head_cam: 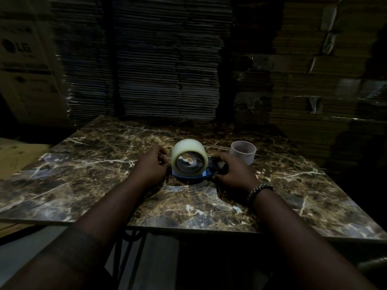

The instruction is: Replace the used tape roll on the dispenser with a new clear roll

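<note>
A full clear tape roll (188, 149) sits on the blue dispenser (188, 176) in the middle of the marble table (209, 208), its hole facing me. My left hand (151, 164) is curled against the dispenser's left end; what its fingers pinch is hidden. On the other side, my right hand (232, 170) grips the dispenser's dark handle. An empty white tape core (243, 151) stands upright on the table just right of my right hand.
Tall stacks of flattened cardboard (167, 70) rise behind the table's far edge. A large printed carton (25, 65) stands at the left. The table's near edge (188, 228) runs under my forearms. The room is dim.
</note>
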A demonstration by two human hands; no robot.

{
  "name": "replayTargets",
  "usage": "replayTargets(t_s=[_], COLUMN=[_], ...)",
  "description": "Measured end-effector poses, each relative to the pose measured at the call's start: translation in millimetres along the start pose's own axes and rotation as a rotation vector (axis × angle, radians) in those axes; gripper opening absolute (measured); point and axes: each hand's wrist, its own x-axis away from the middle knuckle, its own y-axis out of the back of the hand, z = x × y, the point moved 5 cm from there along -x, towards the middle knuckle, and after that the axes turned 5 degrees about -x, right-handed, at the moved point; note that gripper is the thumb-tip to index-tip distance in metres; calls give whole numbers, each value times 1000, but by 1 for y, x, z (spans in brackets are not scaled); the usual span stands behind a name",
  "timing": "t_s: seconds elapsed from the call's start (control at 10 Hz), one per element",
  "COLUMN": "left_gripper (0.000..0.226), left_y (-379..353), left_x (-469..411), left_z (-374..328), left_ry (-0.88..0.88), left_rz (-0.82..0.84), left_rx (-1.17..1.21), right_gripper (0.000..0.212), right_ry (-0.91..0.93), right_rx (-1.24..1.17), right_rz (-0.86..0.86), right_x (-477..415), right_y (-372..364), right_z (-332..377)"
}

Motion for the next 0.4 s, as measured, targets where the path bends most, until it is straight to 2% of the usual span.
replayTargets(t_s=[0.2, 0.3, 0.4], left_gripper=[29, 24, 38], left_y=[-1, 13, 27], left_x=[-3, 3, 15], left_z=[3, -9, -29], left_ry=[-1, -110, -323], left_rz=[1, -146, -331], left_rx=[31, 50, 5], right_gripper=[50, 49, 55], right_ry=[-1, 33, 123], right_rx=[-36, -23, 22], right_rz=[-21, -127, -258], right_x=[2, 0, -3], right_y=[2, 6, 8], right_z=[1, -2, 9])
